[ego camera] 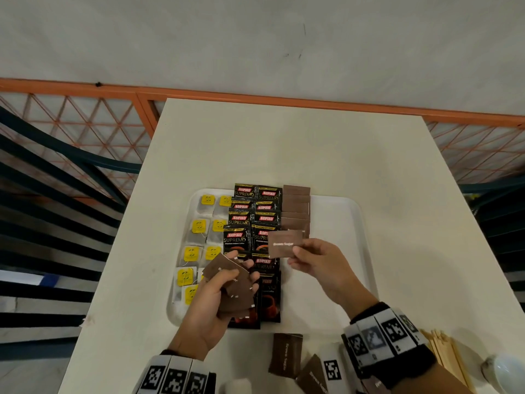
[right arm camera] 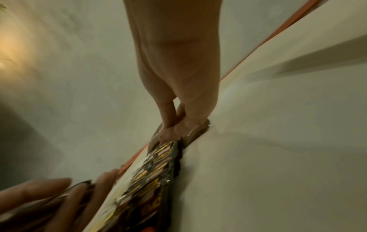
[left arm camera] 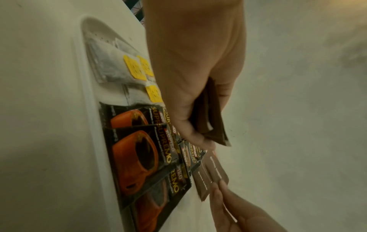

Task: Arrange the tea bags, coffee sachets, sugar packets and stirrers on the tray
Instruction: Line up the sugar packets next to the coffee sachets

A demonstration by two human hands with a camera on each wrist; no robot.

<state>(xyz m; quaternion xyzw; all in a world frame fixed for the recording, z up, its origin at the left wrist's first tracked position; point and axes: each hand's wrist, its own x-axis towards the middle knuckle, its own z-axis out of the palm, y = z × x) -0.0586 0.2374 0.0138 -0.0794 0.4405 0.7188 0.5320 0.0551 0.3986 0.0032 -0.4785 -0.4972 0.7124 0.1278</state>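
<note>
A white tray [ego camera: 338, 211] on the table carries yellow-tagged tea bags [ego camera: 199, 226] on its left and black coffee sachets [ego camera: 252, 220] in two middle columns. A column of brown sugar packets [ego camera: 296, 206] lies to their right. My left hand [ego camera: 227, 282] grips a fanned stack of brown sugar packets [ego camera: 235, 294] above the sachets' near end; the same stack [left arm camera: 210, 116] shows in the left wrist view. My right hand [ego camera: 309, 255] pinches a single brown sugar packet [ego camera: 285, 243] just above the near end of the sugar column. Wooden stirrers [ego camera: 446, 354] lie on the table at the near right.
Two loose brown sugar packets [ego camera: 285, 355] lie on the table in front of the tray. A white round object [ego camera: 505, 371] sits at the near right corner. An orange lattice railing [ego camera: 85, 123] runs behind the table. The tray's right part is bare.
</note>
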